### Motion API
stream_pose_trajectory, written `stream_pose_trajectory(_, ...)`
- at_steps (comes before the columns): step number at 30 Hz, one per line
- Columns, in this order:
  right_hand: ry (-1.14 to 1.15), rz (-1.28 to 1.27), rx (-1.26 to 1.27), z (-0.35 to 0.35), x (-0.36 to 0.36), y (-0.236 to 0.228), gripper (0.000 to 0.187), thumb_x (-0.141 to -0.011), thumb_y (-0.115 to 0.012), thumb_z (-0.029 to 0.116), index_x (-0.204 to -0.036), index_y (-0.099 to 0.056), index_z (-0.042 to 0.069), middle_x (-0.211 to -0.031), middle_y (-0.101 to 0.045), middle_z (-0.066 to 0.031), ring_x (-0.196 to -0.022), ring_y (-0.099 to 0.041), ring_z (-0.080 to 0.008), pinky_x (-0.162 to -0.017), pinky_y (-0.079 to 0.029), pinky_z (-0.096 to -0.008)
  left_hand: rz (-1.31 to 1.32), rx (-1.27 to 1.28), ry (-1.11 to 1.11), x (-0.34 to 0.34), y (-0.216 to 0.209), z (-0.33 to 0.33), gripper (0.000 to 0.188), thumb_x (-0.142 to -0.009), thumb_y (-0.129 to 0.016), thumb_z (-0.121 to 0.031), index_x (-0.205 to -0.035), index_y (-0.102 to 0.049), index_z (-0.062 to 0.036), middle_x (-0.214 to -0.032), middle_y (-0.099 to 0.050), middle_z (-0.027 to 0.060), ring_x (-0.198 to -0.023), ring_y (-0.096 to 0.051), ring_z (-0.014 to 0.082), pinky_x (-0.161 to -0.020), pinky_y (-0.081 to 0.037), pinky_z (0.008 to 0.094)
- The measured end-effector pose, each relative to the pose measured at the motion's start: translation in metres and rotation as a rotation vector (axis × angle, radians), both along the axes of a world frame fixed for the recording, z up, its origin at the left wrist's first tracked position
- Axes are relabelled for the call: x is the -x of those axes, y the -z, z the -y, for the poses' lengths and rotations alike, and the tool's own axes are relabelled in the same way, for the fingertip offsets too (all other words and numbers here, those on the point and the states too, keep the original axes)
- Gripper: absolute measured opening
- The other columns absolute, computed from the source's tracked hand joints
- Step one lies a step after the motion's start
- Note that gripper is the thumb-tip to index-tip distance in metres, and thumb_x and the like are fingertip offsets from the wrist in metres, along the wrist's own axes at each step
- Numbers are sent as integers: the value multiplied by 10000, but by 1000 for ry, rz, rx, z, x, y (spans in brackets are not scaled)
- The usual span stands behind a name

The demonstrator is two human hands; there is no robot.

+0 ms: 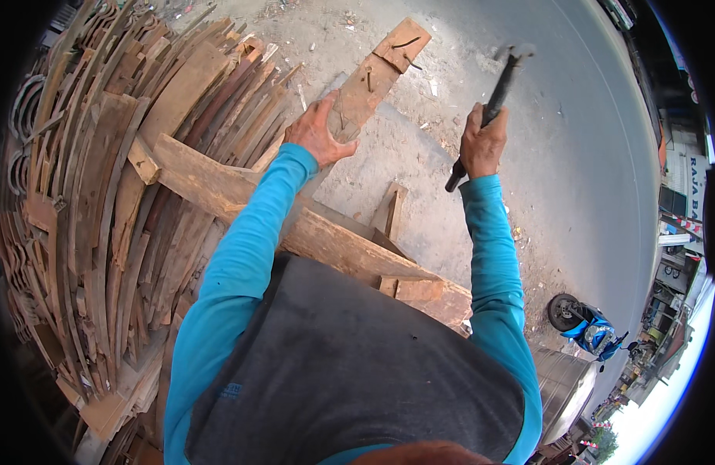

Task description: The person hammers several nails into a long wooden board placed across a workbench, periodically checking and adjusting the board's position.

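Observation:
My left hand is closed around a wooden plank, thumb on one side and fingers over the other. Several bent nails stick out of the plank's far end, where a shorter piece of wood sits across it. Raised at the right, my right hand grips a black-handled hammer. Its head, slightly smeared by motion, points up and away from me, apart from the plank. Under the plank a thick, rough wooden beam runs crosswise in front of my body.
A tall stack of old boards fills the left side. A small wooden block sits on the beam, and an upright wood piece stands behind it. A blue motorcycle is at the right, beside the grey road.

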State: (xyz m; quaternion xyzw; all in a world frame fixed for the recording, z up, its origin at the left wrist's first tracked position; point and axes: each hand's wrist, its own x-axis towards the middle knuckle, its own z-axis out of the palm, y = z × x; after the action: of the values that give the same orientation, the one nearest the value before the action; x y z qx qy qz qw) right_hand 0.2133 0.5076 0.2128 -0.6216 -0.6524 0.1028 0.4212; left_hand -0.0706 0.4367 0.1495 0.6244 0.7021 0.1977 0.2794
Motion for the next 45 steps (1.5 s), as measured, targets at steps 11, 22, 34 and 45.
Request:
stream_pose_trajectory(11,82,-249,-155,-1,4,-17,190,-971,-635,166,-952,-516,18,-668,-559,-100,-588,-529,-184,-562,-447,-354,10,-41,0,2,13,2,1026,-699,-807,-472,-1530,-296,-155,-1424,-474,245,-1284,-520,435,-1043,-478,535)
stream_pose_trajectory(22,44,-91,70,25,-1,-19,260,-967,-651,224,-934,-520,1,-690,-601,-160,-591,-593,-249,-574,-475,-385,-47,-6,-6,-3,2,7,988,-714,-819,-419,-1516,-319,-131,-1419,-509,218,-1286,-530,406,-1067,-466,473)
stream_pose_trajectory(34,-45,-52,198,25,-5,41,257,-960,-639,229,-981,-525,0,-776,-648,-227,-680,-661,-358,-654,-502,-465,-78,-128,2,3,11,-8,991,-710,-827,-411,-1503,-326,-90,-1415,-512,241,-1287,-527,413,-1062,-465,467)
stream_pose_trajectory(45,1,-7,347,49,18,106,277,-963,-628,241,-1006,-485,8,-773,-635,-304,-724,-652,-491,-618,-471,-559,-74,-59,31,-5,13,7,1001,-703,-826,-425,-1499,-339,-63,-1412,-505,250,-1289,-520,407,-1072,-453,464)
